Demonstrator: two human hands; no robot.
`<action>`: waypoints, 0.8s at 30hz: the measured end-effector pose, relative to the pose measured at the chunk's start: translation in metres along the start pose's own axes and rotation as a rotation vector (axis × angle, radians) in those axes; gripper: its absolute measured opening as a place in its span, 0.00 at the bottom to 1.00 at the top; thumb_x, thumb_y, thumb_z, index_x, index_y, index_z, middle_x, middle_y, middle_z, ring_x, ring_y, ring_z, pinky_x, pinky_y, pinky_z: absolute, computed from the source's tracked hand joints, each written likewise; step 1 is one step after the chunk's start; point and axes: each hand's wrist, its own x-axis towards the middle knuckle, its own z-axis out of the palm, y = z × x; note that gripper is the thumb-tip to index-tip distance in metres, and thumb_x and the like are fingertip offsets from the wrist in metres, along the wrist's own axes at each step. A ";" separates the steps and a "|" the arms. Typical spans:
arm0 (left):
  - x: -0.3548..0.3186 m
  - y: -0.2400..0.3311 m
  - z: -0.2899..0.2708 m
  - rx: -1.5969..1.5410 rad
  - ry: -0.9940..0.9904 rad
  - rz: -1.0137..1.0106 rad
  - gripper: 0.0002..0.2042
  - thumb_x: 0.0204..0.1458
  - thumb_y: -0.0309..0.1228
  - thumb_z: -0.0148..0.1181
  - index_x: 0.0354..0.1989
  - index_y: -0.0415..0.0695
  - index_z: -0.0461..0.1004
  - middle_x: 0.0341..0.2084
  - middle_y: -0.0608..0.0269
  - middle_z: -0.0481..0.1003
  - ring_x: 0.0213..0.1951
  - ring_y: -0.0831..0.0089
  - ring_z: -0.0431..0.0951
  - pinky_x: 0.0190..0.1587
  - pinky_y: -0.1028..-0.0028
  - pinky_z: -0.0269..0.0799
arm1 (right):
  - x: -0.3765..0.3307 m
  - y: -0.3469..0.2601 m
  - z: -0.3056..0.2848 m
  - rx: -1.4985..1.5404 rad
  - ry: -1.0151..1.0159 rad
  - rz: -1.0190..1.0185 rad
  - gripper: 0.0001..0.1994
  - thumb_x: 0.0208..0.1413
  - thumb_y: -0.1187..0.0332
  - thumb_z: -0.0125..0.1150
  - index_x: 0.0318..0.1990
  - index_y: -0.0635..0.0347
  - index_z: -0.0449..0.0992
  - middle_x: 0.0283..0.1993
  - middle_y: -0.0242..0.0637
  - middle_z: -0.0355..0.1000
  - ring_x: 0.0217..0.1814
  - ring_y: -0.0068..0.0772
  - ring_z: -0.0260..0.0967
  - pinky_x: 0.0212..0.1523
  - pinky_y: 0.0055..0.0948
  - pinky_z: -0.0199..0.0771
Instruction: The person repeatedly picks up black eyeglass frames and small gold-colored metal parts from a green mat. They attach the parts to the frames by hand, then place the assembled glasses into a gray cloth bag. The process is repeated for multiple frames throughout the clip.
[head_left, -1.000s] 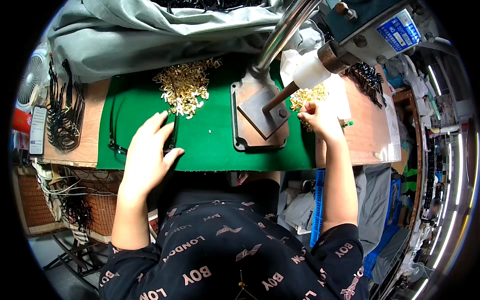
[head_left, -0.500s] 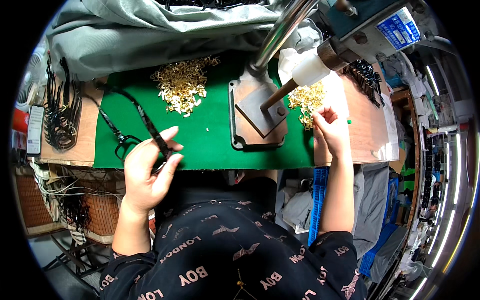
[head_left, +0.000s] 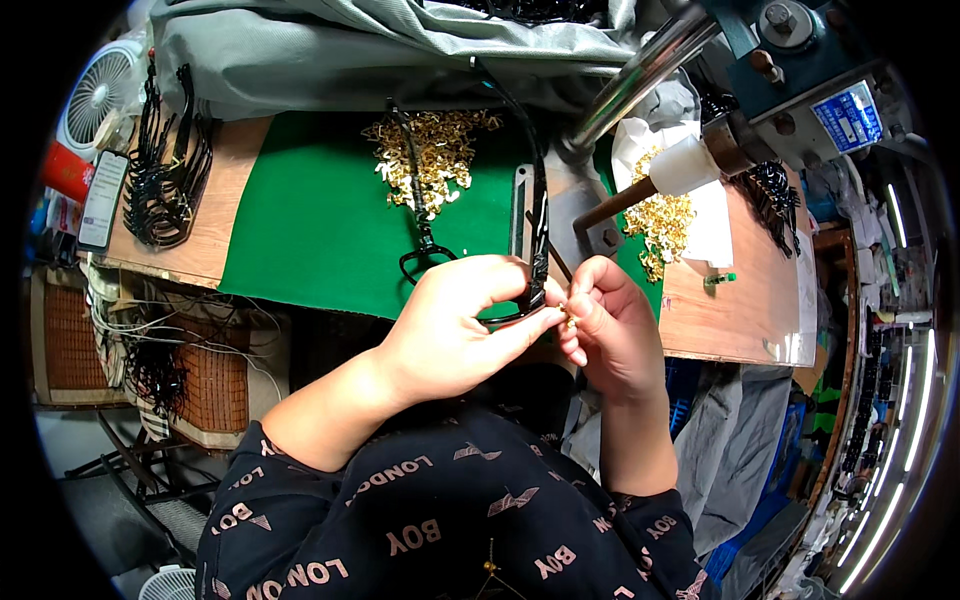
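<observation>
My left hand (head_left: 440,325) is closed on a black eyeglass frame (head_left: 540,200), its temples pointing away from me over the green mat (head_left: 300,220). One rim shows beyond the hand; the fingers partly cover the other. Against the frame's right side, my right hand (head_left: 622,335) pinches a tiny gold-coloured metal piece (head_left: 572,319). Both hands' fingertips meet there, so contact between piece and frame is hard to make out. A heap of similar gold pieces (head_left: 450,145) lies on the mat behind the frame, and another heap (head_left: 662,225) lies beyond my right hand.
A hand press has a steel column (head_left: 645,75) and a rod with a white collar (head_left: 684,172) at the right. Black frames or temples (head_left: 165,190) lie at the left by a phone (head_left: 103,200) and a fan (head_left: 100,95). A small green object (head_left: 720,279) sits on the wood.
My right hand has moved left from the right-hand gold heap, carrying a gold piece. My left hand has brought the eyeglass frame rightward to meet it. The whole view has shifted.
</observation>
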 end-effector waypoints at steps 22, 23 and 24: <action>-0.004 0.004 -0.009 0.186 -0.163 0.136 0.37 0.42 0.19 0.62 0.63 0.37 0.51 0.36 0.51 0.75 0.36 0.63 0.79 0.40 0.74 0.72 | 0.000 -0.018 0.030 -0.304 -0.046 -0.189 0.06 0.49 0.81 0.60 0.34 0.64 0.70 0.33 0.29 0.67 0.35 0.18 0.66 0.37 0.18 0.67; -0.002 0.006 -0.013 0.205 -0.220 0.123 0.37 0.42 0.19 0.62 0.63 0.37 0.51 0.37 0.51 0.75 0.37 0.62 0.79 0.41 0.73 0.73 | 0.001 -0.021 0.028 -0.260 -0.061 -0.091 0.05 0.49 0.80 0.61 0.32 0.64 0.71 0.32 0.29 0.68 0.35 0.17 0.67 0.36 0.17 0.68; 0.000 0.009 -0.015 0.224 -0.277 0.111 0.37 0.42 0.20 0.62 0.63 0.37 0.52 0.38 0.51 0.76 0.39 0.61 0.79 0.42 0.73 0.73 | 0.002 -0.029 0.022 -0.337 -0.136 0.010 0.04 0.49 0.79 0.61 0.31 0.65 0.71 0.31 0.29 0.69 0.34 0.17 0.67 0.35 0.17 0.67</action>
